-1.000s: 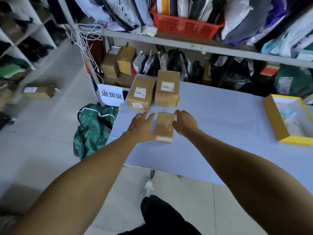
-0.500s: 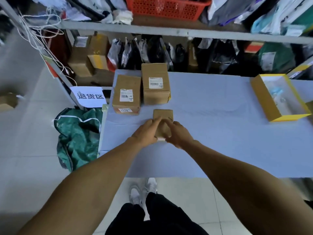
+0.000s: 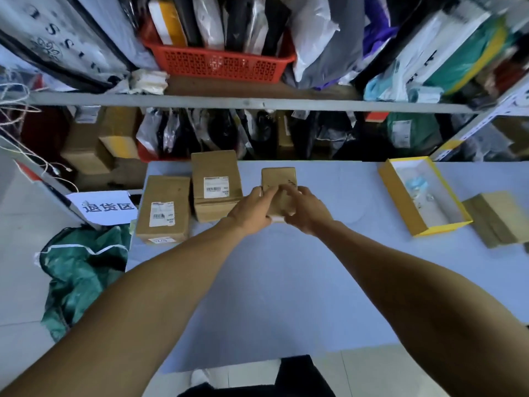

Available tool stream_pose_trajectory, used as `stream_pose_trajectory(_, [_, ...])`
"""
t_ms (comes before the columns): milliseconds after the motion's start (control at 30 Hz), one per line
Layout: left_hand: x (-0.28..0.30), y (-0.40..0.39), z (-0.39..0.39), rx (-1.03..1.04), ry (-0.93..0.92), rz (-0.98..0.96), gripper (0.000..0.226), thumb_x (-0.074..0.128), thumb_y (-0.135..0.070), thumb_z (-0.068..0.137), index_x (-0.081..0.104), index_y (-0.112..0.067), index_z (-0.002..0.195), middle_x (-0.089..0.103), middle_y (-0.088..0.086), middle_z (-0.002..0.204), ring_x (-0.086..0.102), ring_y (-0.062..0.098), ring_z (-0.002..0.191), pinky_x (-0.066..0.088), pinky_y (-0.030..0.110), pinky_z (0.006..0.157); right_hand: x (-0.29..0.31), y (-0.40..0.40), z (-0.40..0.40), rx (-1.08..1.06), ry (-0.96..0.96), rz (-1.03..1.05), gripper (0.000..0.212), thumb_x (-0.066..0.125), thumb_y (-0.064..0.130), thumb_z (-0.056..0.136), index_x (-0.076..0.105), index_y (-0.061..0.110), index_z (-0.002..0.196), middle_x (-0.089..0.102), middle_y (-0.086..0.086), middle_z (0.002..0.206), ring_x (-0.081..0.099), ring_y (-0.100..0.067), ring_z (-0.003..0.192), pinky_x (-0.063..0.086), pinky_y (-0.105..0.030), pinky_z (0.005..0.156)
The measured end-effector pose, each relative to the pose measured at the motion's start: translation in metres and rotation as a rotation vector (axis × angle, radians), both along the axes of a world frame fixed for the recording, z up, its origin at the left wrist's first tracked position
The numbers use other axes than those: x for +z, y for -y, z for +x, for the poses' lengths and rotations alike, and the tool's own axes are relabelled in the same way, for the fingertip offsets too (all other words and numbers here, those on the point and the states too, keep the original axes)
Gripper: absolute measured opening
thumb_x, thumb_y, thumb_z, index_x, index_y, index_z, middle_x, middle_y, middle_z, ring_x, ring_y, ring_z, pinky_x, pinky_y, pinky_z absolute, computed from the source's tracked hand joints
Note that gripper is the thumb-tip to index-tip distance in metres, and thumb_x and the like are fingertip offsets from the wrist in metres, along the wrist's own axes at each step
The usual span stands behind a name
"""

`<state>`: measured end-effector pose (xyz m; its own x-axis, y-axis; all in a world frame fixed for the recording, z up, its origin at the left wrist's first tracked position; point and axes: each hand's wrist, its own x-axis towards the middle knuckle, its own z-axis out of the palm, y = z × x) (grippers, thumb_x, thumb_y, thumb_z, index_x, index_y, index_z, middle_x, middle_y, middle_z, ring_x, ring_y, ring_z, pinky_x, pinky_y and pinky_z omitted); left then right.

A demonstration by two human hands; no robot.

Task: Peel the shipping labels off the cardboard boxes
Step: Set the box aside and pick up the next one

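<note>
so the small box (image 3: 279, 186) has come further up the table since half a second back, and both hands have closed in tighter on its near end, where before they were just meeting over it. the view has also tipped up, so more of the shelf shows.

left to right: a crumpled green sack (image 3: 77, 270) on the floor, then a white paper sign (image 3: 104, 207) with printed characters. on the pale blue table (image 3: 274, 296) sit three plain brown cardboard boxes with flat matte sides. the left box (image 3: 163, 209) carries a white label (image 3: 162, 214) on top and a smaller one on its front face. the taller middle box (image 3: 215, 189) has one label (image 3: 216, 187). the small box's top looks bare apart from some dark marks, and i can't tell if a label is under the fingers.

left hand (image 3: 252, 212) has its fingers curled onto the box's near left edge, right hand (image 3: 305, 210) curled round the near right corner, and the fingertips almost meet on top.

further right there's an open yellow box (image 3: 400, 202) with a white inside, holding something pale blue and blurry. beside it sits a flat olive cardboard piece (image 3: 498, 219). up on the shelf a red plastic mesh basket (image 3: 220, 63) is stuffed with upright parcels.
</note>
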<state>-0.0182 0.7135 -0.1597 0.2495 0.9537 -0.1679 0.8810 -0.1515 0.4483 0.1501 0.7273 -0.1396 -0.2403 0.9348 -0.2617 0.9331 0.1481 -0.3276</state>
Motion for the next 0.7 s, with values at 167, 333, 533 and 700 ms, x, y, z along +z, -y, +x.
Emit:
stream_pose_trajectory(167, [-0.005, -0.072, 0.06, 0.056, 0.002, -0.016, 0.079, 0.065, -0.023, 0.085, 0.021, -0.027, 0.151, 0.034, 0.016, 0.146, 0.053, 0.038, 0.119, 0.045, 0.04, 0.093, -0.016, -0.074, 0.054, -0.016, -0.035, 0.004, 0.077, 0.068, 0.025, 0.082, 0.026, 0.038, 0.145, 0.033, -0.01, 0.148, 0.057, -0.036, 0.114, 0.053, -0.04, 0.08])
stream_pose_trajectory(333, [-0.018, -0.126, 0.095, 0.134, -0.018, -0.056, 0.077, 0.066, -0.025, 0.085, 0.023, -0.026, 0.149, 0.039, 0.018, 0.142, 0.053, 0.037, 0.118, 0.047, 0.041, 0.095, -0.033, -0.137, 0.08, 0.036, -0.048, -0.046, 0.074, 0.066, 0.027, 0.084, 0.025, 0.038, 0.144, 0.033, -0.011, 0.149, 0.056, -0.038, 0.115, 0.053, -0.04, 0.081])
stream_pose_trajectory(533, [-0.05, -0.165, 0.105, 0.18, -0.03, -0.095, 0.078, 0.068, -0.022, 0.083, 0.026, -0.024, 0.148, 0.041, 0.018, 0.138, 0.056, 0.037, 0.113, 0.049, 0.041, 0.091, -0.075, -0.18, 0.085, 0.072, -0.055, -0.084, 0.074, 0.064, 0.03, 0.085, 0.024, 0.036, 0.148, 0.033, -0.012, 0.152, 0.055, -0.036, 0.118, 0.051, -0.039, 0.087])
stream_pose_trajectory(700, [-0.072, -0.18, 0.107, 0.183, -0.081, -0.111, 0.079, 0.068, -0.018, 0.083, 0.026, -0.023, 0.149, 0.037, 0.017, 0.142, 0.054, 0.036, 0.114, 0.049, 0.04, 0.093, -0.106, -0.186, 0.085, 0.047, -0.11, -0.062, 0.069, 0.062, 0.031, 0.089, 0.027, 0.036, 0.148, 0.03, -0.009, 0.155, 0.058, -0.035, 0.116, 0.05, -0.04, 0.089])
